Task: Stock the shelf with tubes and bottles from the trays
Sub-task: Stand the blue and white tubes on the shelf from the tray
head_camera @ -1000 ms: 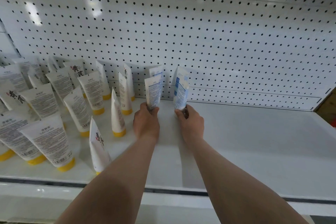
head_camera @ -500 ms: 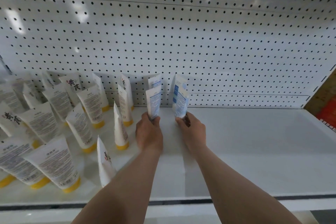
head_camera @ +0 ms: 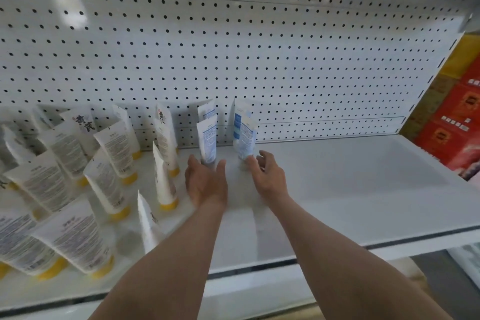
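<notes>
Our left hand point(head_camera: 206, 183) and right hand point(head_camera: 265, 176) sit with fingers spread and loose, holding nothing, just below two blue tubes point(head_camera: 207, 139) that stand on their caps near the back of the shelf point(head_camera: 350, 189). We judge these narrow-footed tubes tippy: a brushing fingertip could topple them, perhaps into the yellow-capped tubes point(head_camera: 165, 179) alongside.
</notes>
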